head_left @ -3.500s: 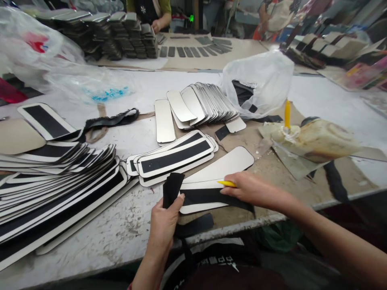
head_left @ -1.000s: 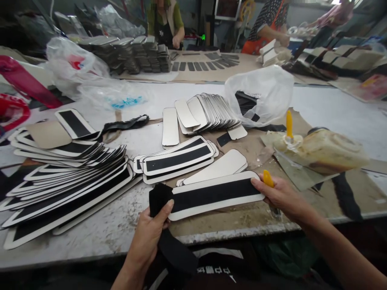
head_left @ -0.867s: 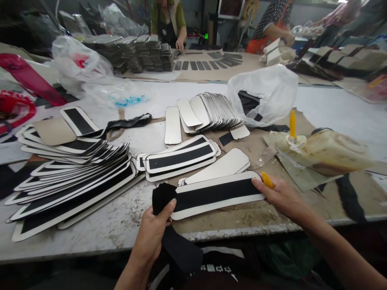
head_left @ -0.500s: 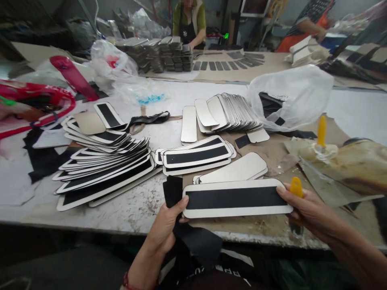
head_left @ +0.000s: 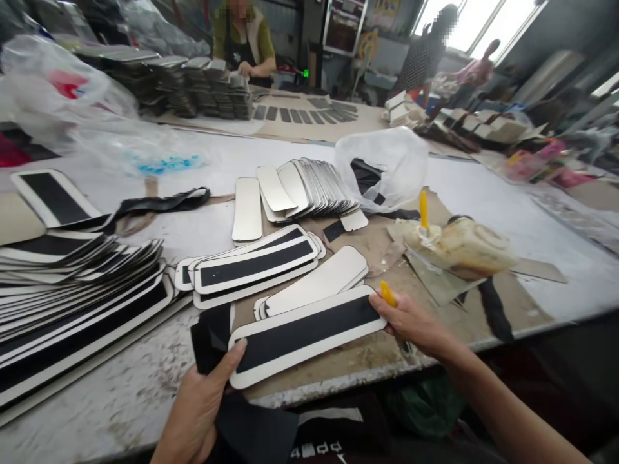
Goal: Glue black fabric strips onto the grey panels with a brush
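Between my two hands a long white panel (head_left: 333, 361) with rounded corners and a black strip (head_left: 304, 335) along its middle is held near the table edge. My left hand (head_left: 198, 399) is closed on its left end, thumb on top. Black strips of material (head_left: 213, 335) also lie in that hand, and some hang below it. At the right end, my right hand (head_left: 416, 322) pinches the panel and keeps a yellow-handled tool (head_left: 387, 294) in its grip; the tool's lower part is mostly hidden. Just behind lie plain white panels (head_left: 319, 277) and strip-covered panels (head_left: 256, 264).
Stacked black-and-white panels (head_left: 87, 328) spread at the left. Further back stand a row of plain panels (head_left: 319, 187) and a plastic bag (head_left: 401, 154). To the right lies a stained container (head_left: 478, 245) beside a yellow handle (head_left: 424, 209). A co-worker (head_left: 244, 45) stands across the table.
My view has swung to the right, so the scene shifts left. The panel now tilts, its right end higher. Both hands keep their hold.
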A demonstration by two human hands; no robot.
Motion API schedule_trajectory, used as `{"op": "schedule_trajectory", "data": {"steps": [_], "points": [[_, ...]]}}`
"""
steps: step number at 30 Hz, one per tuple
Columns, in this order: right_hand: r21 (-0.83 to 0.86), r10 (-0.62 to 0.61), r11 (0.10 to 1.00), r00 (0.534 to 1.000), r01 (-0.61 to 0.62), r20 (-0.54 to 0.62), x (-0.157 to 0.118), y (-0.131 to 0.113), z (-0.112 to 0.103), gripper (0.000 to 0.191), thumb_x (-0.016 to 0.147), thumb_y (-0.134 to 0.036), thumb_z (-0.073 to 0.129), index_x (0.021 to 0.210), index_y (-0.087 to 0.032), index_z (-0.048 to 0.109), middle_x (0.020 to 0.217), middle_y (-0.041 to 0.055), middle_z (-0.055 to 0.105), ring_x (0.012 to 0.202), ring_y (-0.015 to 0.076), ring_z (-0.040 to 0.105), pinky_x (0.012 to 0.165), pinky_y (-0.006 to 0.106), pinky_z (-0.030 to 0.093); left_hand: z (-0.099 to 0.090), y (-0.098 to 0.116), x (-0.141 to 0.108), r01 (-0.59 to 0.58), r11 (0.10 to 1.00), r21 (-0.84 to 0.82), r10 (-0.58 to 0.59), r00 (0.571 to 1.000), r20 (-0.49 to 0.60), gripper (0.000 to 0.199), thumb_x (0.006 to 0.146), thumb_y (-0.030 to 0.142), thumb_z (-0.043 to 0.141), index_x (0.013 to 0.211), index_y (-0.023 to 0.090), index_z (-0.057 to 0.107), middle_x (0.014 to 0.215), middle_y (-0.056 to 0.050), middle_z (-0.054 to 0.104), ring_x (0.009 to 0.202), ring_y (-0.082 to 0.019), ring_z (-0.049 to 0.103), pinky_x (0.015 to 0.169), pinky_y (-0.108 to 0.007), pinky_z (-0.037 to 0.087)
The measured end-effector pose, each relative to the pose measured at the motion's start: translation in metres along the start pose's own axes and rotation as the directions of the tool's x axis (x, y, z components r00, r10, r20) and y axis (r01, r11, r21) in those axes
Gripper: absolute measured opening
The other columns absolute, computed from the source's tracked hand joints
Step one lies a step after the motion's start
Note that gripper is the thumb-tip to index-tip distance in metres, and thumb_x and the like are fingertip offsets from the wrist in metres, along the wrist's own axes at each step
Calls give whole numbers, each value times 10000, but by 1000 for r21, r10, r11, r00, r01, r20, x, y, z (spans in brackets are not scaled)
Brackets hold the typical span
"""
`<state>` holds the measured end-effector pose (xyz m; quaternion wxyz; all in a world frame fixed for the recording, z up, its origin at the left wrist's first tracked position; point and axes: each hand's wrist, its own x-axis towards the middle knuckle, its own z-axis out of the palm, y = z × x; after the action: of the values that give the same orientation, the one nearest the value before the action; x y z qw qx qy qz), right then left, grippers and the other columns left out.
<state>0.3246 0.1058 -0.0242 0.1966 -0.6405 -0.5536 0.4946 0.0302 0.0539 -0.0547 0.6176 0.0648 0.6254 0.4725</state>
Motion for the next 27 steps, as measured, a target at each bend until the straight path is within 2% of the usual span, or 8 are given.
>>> {"op": "schedule_trajectory", "data": {"steps": [3, 6, 10, 13, 19, 24, 27], "points": [[-69, -22, 997, 999, 21, -25, -1, -2, -1, 350, 815, -507, 479, 677, -188, 431, 539, -68, 367, 461, 76, 348, 421, 194, 301, 4, 1, -2, 8, 1000, -9, -8, 999, -45, 524, 542, 287, 827, 1029, 201, 654, 855, -62, 706, 695, -251, 660, 526, -302, 544], [-196, -123, 974, 992, 118, -13, -4, -6, -3, 325, 850, -451, 433, 665, -185, 450, 581, -42, 436, 519, 94, 393, 469, 208, 342, 5, 1, -4, -24, 998, 52, 30, 993, -113, 501, 540, 297, 827, 998, 175, 666, 794, -53, 710, 670, -245, 665, 532, -292, 551], [-306, -217, 930, 976, 206, -2, -4, -7, -5, 306, 878, -405, 383, 670, -190, 445, 634, -20, 499, 578, 116, 437, 546, 235, 383, 4, -1, -3, -48, 992, 117, 64, 989, -132, 484, 543, 339, 829, 965, 164, 670, 774, -46, 712, 654, -229, 666, 541, -275, 553], [-324, -229, 922, 973, 213, -10, -3, -3, -6, 294, 887, -396, 372, 684, -195, 442, 635, -18, 504, 593, 126, 454, 571, 245, 391, 5, -3, -2, -42, 990, 135, 61, 989, -138, 479, 551, 386, 822, 940, 153, 667, 746, -48, 709, 638, -231, 663, 543, -285, 555], [-331, -250, 915, 968, 232, -11, -1, 4, -7, 307, 896, -391, 357, 666, -199, 423, 610, -27, 478, 554, 118, 432, 542, 241, 366, 9, -2, -5, -110, 978, 179, 131, 985, -112, 454, 562, 394, 814, 914, 142, 677, 720, -33, 698, 658, -203, 661, 603, -243, 547], [-309, -236, 926, 972, 218, -20, 3, 6, -9, 303, 871, -419, 405, 670, -197, 454, 615, -27, 492, 557, 122, 448, 552, 240, 373, 7, -1, -5, -71, 986, 150, 90, 989, -120, 464, 544, 393, 822, 903, 144, 666, 673, -26, 683, 627, -220, 653, 583, -285, 544], [-293, -211, 936, 977, 193, -32, 4, 7, -8, 278, 836, -440, 472, 711, -193, 503, 637, -22, 523, 577, 130, 473, 563, 239, 382, 6, -4, -4, -92, 987, 132, 100, 994, -49, 430, 548, 396, 819, 857, 144, 657, 663, -22, 672, 625, -219, 645, 584, -293, 532]]}}
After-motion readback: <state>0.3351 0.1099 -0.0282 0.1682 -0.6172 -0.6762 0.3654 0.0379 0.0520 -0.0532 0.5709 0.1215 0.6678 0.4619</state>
